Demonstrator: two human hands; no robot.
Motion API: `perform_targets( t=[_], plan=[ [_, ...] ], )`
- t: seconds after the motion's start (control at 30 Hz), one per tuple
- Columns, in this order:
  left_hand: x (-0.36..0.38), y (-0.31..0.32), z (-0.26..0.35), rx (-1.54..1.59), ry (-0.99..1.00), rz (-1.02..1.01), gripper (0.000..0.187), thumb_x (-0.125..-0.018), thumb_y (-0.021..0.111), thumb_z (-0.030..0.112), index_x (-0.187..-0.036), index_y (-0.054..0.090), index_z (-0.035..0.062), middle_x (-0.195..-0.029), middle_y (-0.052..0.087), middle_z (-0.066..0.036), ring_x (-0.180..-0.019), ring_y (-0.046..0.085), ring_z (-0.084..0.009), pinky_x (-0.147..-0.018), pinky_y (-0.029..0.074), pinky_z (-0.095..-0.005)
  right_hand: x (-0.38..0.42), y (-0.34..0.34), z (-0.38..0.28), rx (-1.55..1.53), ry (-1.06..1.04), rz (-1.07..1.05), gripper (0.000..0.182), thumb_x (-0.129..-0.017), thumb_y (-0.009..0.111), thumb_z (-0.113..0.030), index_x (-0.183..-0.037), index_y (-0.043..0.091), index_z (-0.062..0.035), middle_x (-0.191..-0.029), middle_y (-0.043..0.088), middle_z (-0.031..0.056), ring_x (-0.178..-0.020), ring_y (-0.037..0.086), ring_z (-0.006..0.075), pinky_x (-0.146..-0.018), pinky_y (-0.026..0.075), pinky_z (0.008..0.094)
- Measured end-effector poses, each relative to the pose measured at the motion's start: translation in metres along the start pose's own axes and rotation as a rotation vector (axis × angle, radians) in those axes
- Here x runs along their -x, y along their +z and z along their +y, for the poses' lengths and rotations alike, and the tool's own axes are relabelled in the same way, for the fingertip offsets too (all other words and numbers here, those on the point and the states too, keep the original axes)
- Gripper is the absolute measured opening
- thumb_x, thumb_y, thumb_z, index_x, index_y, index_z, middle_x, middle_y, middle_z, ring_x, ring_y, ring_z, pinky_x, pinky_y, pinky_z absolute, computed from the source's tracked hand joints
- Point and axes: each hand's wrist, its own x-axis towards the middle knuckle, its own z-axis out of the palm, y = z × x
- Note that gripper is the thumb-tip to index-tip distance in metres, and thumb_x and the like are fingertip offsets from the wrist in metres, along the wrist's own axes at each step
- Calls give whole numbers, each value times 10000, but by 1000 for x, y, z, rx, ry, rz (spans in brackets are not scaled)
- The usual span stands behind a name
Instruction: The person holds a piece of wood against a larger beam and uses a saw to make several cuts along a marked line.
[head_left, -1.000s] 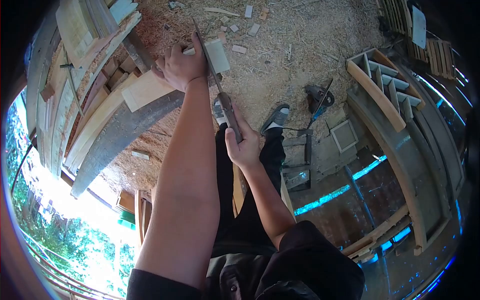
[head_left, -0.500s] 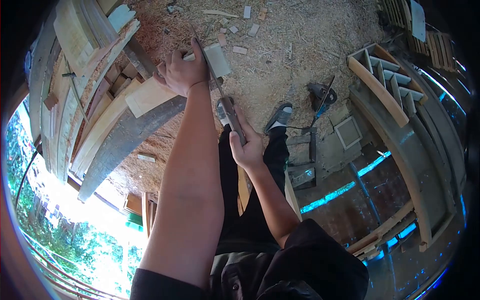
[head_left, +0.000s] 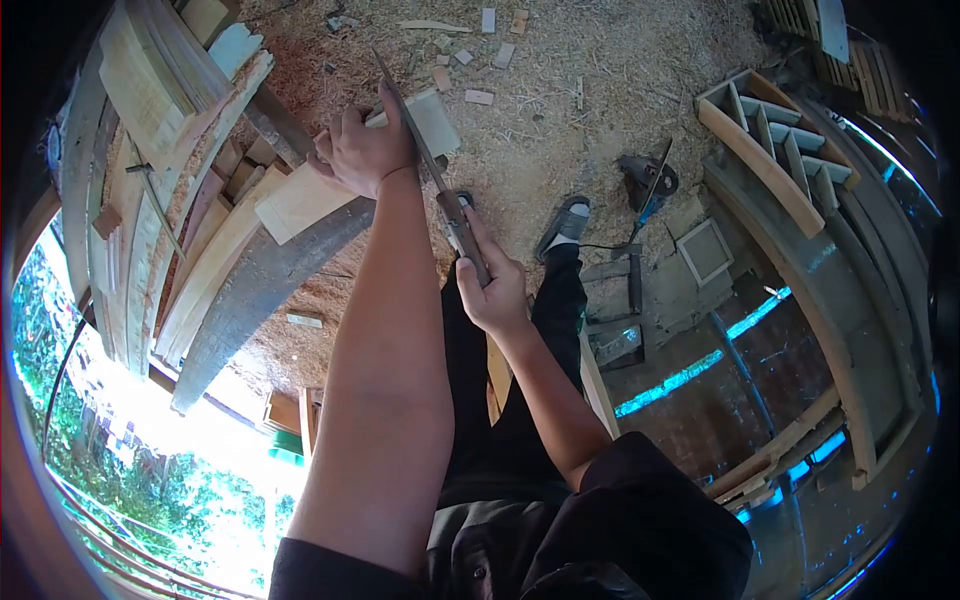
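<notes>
My right hand (head_left: 492,290) is closed around the handle (head_left: 463,235) of a handsaw. The long thin saw blade (head_left: 425,155) runs up and away, lying against a pale wooden board (head_left: 310,195). My left hand (head_left: 368,145) presses on that board just left of the blade, its fingers curled and partly hidden, with one finger lying along the blade's side. To the right of the blade the far end of the board (head_left: 430,120) sticks out past the saw. The cut itself is too fine to make out.
Stacked boards (head_left: 160,80) and a grey plank (head_left: 270,265) lie at left, a clamp-like bar (head_left: 155,195) on them. Small wood offcuts (head_left: 479,97) litter the sawdust floor. At right are a corded power tool (head_left: 645,185), a small frame (head_left: 704,252) and a divided wooden piece (head_left: 765,140).
The whole view has shifted slightly. The saw has moved a little and its angle tilts slightly more to the left; both hands keep their hold.
</notes>
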Motion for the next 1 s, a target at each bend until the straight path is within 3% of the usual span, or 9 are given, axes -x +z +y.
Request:
perform_targets(
  t=[0.2, 0.47, 0.77, 0.87, 1.0],
  plan=[
    [-2, 2, -2, 7, 17, -2, 570, -899, 654, 699, -871, 818, 154, -1043, 772, -15, -1191, 622, -289, -1237, 252, -559, -2, 4, -2, -30, -13, 16, 626, -952, 633, -68, -1571, 540, -46, -811, 726, 100, -594, 598, 100, -630, 525, 289],
    [-1, -3, 1, -34, 6, -6, 551, -905, 635, 709, -868, 823, 192, -1040, 765, -13, -1184, 623, -282, -1251, 230, -561, -11, 12, 1, 3, -95, 74, 610, -964, 646, -120, -1563, 549, -59, -835, 757, 160, -602, 681, 172, -644, 550, 318],
    [1, 2, -1, -10, 24, 64, 514, -890, 662, 684, -853, 816, 195, -1035, 770, -19, -1168, 626, -284, -1240, 245, -552, -7, 9, -10, 65, -20, 52, 621, -959, 653, -129, -1568, 546, -69, -780, 743, 149, -584, 696, 214, -644, 562, 324],
    [-1, 1, -1, -6, 29, 31, 501, -882, 675, 668, -838, 811, 187, -1029, 775, -26, -1160, 625, -284, -1228, 262, -541, -3, 1, -19, 25, 69, 1, 623, -959, 653, -127, -1570, 544, -71, -775, 736, 144, -571, 677, 199, -640, 555, 316],
    [2, -2, 1, -59, 33, 30, 494, -924, 645, 672, -894, 824, 213, -1084, 787, -35, -1138, 646, -304, -1223, 266, -520, -5, 4, -12, 62, -7, 28, 623, -960, 646, -124, -1572, 542, -70, -771, 732, 132, -568, 649, 149, -636, 547, 302]
  ],
)
